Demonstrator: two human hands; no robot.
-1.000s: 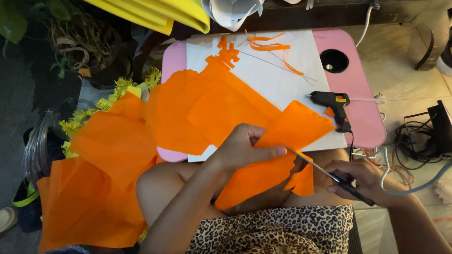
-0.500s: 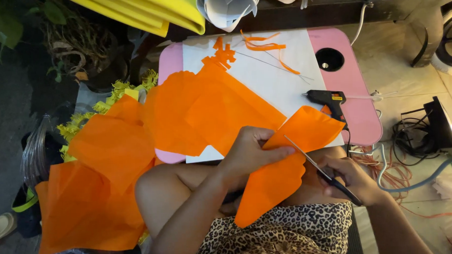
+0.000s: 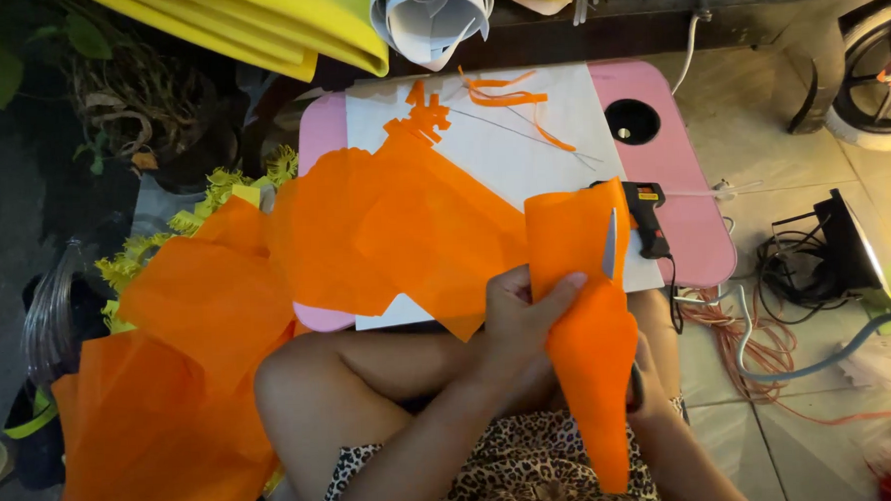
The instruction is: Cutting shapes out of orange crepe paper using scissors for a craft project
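My left hand [image 3: 525, 312] pinches a folded sheet of orange tissue paper [image 3: 586, 315], held upright over my lap. My right hand [image 3: 640, 387] is mostly hidden behind that sheet and grips scissors [image 3: 609, 245], whose blade sticks up through the paper near its right edge. More orange tissue sheets [image 3: 366, 234] lie spread over the left half of the small pink table [image 3: 696, 222] and spill down to the floor on my left.
A black glue gun [image 3: 648, 214] lies on the table's right side, near a round hole [image 3: 632, 121]. Orange strips [image 3: 504, 92] lie at the far edge. Yellow foam sheets [image 3: 260, 30] and rolled white paper [image 3: 432, 19] sit beyond. Cables [image 3: 801, 258] lie on the floor at right.
The folded orange sheet has swung from a slanted position to upright. The scissors have moved up from low right so the blade now points up through the paper.
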